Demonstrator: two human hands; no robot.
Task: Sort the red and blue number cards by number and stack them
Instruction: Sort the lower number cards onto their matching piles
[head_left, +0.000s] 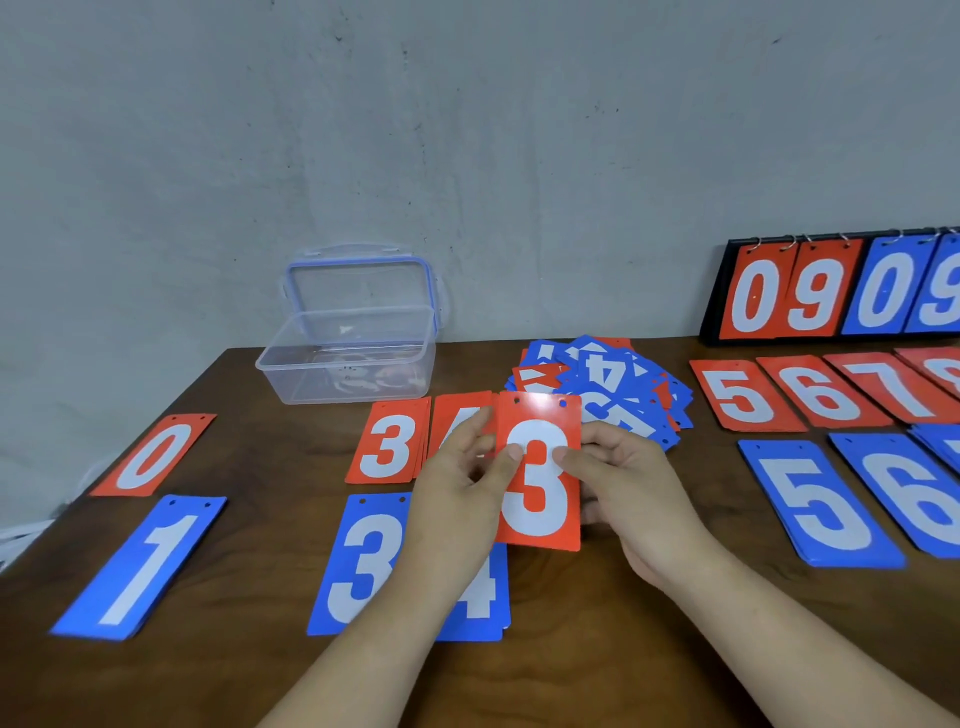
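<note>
over table (550, 654) middle, left hand (462, 483) and right hand (623, 478) both pinch red 3 card (540, 499) by its edges

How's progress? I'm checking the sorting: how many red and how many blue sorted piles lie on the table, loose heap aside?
Red piles: 7, one cropped at the right edge
Blue piles: 6, one cropped likewise
Total: 13
Held red card not counted.

The red card (540, 483) reads 3; scoreboard (831, 291) flaps read 0, 9, 0.
</note>
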